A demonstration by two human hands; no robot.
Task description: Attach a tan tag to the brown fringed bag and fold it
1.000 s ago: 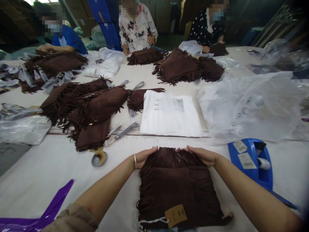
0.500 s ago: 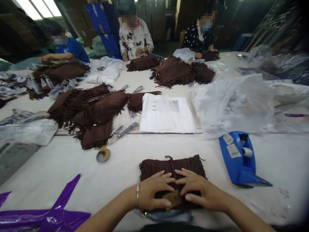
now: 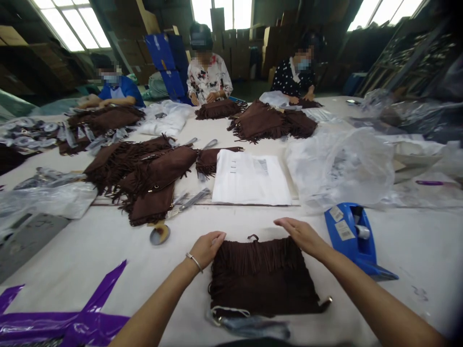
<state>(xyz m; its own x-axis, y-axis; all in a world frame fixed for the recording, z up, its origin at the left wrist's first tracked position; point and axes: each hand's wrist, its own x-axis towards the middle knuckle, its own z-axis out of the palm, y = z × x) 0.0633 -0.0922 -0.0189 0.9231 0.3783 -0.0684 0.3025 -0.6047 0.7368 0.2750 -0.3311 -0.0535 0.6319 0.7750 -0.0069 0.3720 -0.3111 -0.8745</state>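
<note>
A dark brown fringed bag (image 3: 258, 284) lies flat in front of me, its fringe spread over the upper part. My left hand (image 3: 208, 248), a bracelet at its wrist, curls its fingers at the bag's upper left corner. At the upper right corner is my right hand (image 3: 300, 235), turned on edge with its fingers stretched out together. Along the bag's bottom edge lies a strap in clear plastic wrap (image 3: 255, 326), with a white cord (image 3: 231, 310) beside it. A small metal end shows at the lower right corner.
A blue tape dispenser (image 3: 350, 236) stands right of my right arm. Beyond are a folded white cloth-like stack (image 3: 251, 178), a clear plastic bag (image 3: 340, 168) and piled brown bags (image 3: 144, 173). Purple tape (image 3: 83, 308) lies left. Several people work across the table.
My hands have moved apart and away from me to the bag's upper corners. The bunched fringe is now spread, and the small tan piece on the bag is out of sight. The view has tilted up.
</note>
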